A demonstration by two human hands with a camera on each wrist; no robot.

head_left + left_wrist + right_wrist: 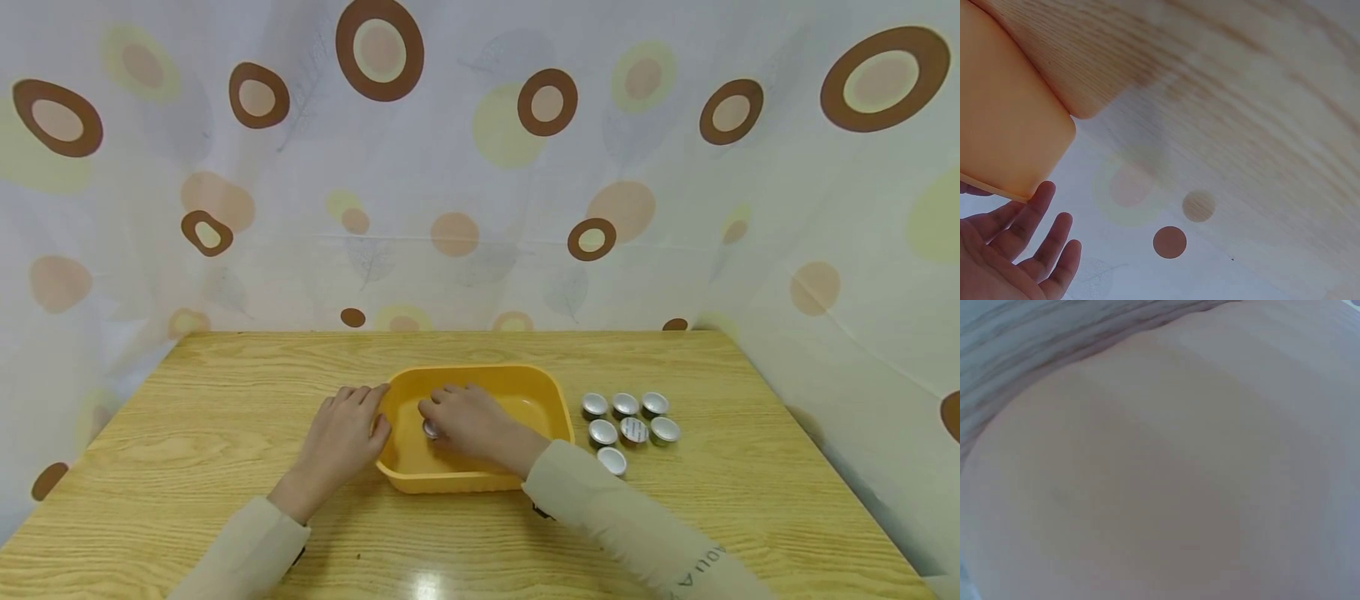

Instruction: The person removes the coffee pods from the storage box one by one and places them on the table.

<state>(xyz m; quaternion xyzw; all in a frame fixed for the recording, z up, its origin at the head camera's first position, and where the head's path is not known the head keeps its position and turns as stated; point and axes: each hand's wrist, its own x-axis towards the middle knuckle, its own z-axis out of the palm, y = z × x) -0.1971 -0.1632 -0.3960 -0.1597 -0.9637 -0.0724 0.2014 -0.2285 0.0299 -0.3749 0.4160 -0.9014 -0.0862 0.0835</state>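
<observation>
A yellow-orange plastic basin (420,482) stands on the wooden table. At its left rim is my left hand (347,429), thumb and index fingertip over the edge. In the left wrist view the other fingers of the left hand (1022,250) spread nearly straight beside the outer wall of the basin (1016,106). My right hand (472,423) reaches down inside the basin and pinches a small foil-lidded cup (430,429), mostly hidden by the fingers. The right wrist view is filled by the blurred basin wall (1147,456); no fingers show there.
Several foil-lidded cups (625,406) stand in loose rows right of the basin. One among them has a printed lid (634,430); the nearest cup (612,461) is beside the right sleeve (592,492). A patterned curtain (480,275) hangs behind the table (225,433).
</observation>
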